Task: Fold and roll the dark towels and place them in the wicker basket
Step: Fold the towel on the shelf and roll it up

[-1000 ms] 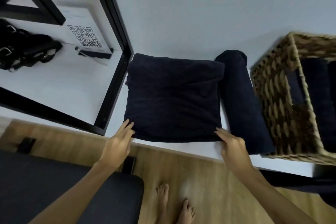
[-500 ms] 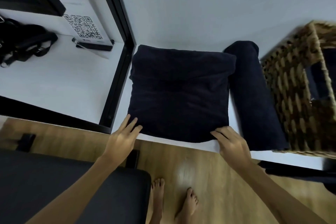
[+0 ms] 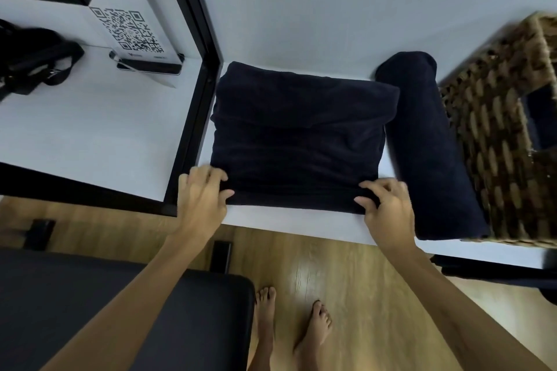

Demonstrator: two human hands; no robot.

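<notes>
At the table edge | left hand (image 3: 201,196) and right hand (image 3: 387,205), flat a moment ago, now pinch folded towel's (image 3: 298,141) near corners | rolling looks set to begin

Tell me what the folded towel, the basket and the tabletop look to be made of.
Folded towel: soft, matte navy cloth, probably cotton terry; it creases and bunches where the hands grip.
Basket: woven natural fibre, likely wicker or seagrass; brown-and-tan braided strands show.
Tabletop: smooth matte white board, possibly laminate; no grain visible.
</notes>
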